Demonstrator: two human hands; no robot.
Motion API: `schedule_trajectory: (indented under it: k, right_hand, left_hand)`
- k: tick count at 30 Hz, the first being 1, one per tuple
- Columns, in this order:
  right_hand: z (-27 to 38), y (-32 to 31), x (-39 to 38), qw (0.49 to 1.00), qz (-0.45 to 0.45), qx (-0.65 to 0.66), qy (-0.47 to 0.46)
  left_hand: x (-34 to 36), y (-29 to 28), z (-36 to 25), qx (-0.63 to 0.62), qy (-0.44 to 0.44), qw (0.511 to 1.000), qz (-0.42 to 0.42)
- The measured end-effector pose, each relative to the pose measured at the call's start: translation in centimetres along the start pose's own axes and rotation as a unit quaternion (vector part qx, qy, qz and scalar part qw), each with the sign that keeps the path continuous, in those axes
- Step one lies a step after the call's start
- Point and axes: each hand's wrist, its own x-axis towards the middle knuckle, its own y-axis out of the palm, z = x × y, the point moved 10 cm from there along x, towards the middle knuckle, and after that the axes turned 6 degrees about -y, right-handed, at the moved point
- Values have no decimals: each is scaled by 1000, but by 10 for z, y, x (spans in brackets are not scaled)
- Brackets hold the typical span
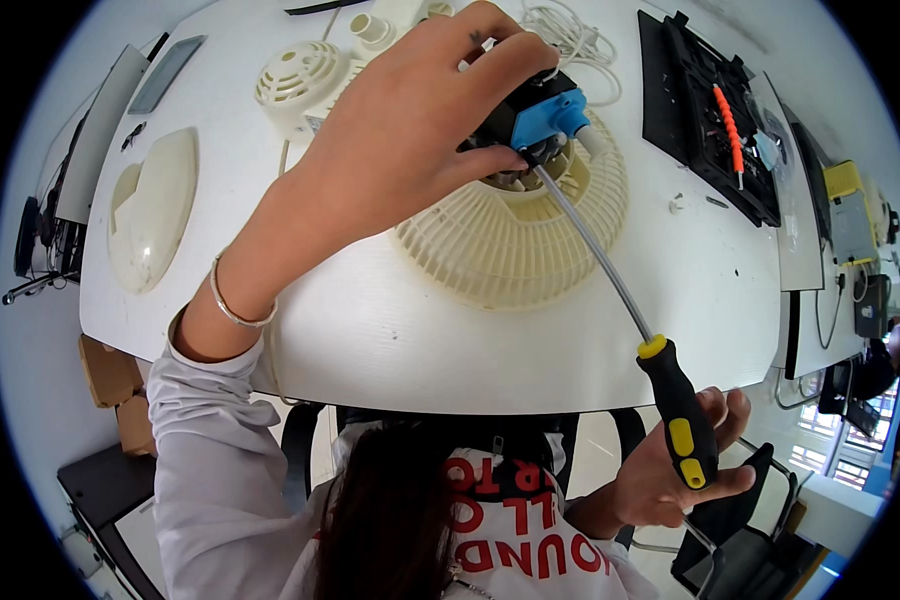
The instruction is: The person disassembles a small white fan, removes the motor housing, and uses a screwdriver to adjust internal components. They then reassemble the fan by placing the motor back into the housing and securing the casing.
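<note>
My left hand (410, 120) is curled over a black motor unit with a light blue plastic part (550, 118), holding it steady. The thumb of that hand lies next to the tip of a long-shafted screwdriver (675, 410). The tip meets the unit just below the blue part; the exact contact is hidden. My right hand (660, 480) has its fingers around the black and yellow handle, which points down toward me. Beneath the motor unit is a round cream fan grille (510, 260), partly covered by my left hand.
A cream vented housing (300, 80) and a coiled cable (575, 35) are at the back. A curved cream cover (160, 215) lies left. A black tool case (705, 120) with an orange twisted rod (727, 125) is at right, near loose screws (677, 203). A grey tray (167, 75) lies far left.
</note>
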Motion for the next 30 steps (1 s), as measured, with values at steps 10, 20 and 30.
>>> schedule_trajectory:
  k: [10, 20, 30]
  right_hand:
    - [4, 10, 5, 995, 65, 80, 13]
    - [13, -25, 3, 884, -28, -465, -45]
    - [-1, -34, -6, 998, 36, -41, -20]
  left_hand:
    - [-1, -1, -2, 15, 8, 1000, -16]
    - [-2, -3, -3, 16, 15, 999, -25]
    - [-2, -3, -5, 21, 23, 999, -24]
